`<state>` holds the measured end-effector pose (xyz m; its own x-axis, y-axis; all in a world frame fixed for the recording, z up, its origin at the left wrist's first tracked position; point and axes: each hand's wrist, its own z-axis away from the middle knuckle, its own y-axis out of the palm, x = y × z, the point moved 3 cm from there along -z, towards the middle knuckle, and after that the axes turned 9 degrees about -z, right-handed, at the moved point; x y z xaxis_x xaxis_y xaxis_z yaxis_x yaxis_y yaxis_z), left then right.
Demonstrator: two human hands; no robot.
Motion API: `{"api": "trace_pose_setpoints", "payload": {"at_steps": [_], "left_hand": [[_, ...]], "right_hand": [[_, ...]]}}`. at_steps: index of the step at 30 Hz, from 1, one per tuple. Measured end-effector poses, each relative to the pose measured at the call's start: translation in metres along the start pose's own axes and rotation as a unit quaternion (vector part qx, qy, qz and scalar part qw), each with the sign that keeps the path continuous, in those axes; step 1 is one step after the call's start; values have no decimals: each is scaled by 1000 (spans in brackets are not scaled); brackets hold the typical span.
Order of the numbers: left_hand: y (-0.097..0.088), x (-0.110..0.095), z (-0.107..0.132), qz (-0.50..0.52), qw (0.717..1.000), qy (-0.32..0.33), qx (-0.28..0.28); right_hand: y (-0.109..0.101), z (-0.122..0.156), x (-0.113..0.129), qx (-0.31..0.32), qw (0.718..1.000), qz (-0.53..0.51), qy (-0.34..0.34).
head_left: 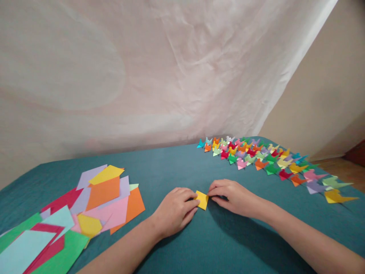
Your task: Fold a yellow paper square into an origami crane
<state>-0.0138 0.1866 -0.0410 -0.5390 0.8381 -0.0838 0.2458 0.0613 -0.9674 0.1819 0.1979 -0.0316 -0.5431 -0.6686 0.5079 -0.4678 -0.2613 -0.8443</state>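
A small yellow square of folded paper point(202, 200) lies between my two hands, low in the middle of the view. My left hand point(176, 208) pinches its left corner, the thumb and fingers drawn together. At the opposite corner, my right hand point(229, 196) holds the paper between thumb and fingertips. The paper sits close to the tablecloth, turned like a diamond. Its fold layers are too small to make out.
Loose coloured paper sheets point(103, 193) overlap in a pile on the left of the teal tablecloth point(165, 167). Rows of small folded paper birds point(261, 164) stand along the right. A pale cloth point(159, 76) hangs behind the table.
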Motion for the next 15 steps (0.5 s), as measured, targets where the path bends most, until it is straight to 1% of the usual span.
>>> {"api": "trace_pose_setpoints", "payload": {"at_steps": [2, 4, 8, 15], "left_hand": [[-2, -2, -1, -7, 1000, 5, 6], [-3, -3, -1, -13, 1000, 8, 16], [-4, -4, -1, -22, 999, 11, 27], [-1, -4, 0, -23, 999, 9, 25]], "right_hand": [[-3, 0, -7, -7, 1000, -4, 20], [-2, 0, -10, -9, 1000, -9, 24], [1, 0, -10, -4, 1000, -8, 10], [3, 1, -7, 2, 1000, 26, -8]]}}
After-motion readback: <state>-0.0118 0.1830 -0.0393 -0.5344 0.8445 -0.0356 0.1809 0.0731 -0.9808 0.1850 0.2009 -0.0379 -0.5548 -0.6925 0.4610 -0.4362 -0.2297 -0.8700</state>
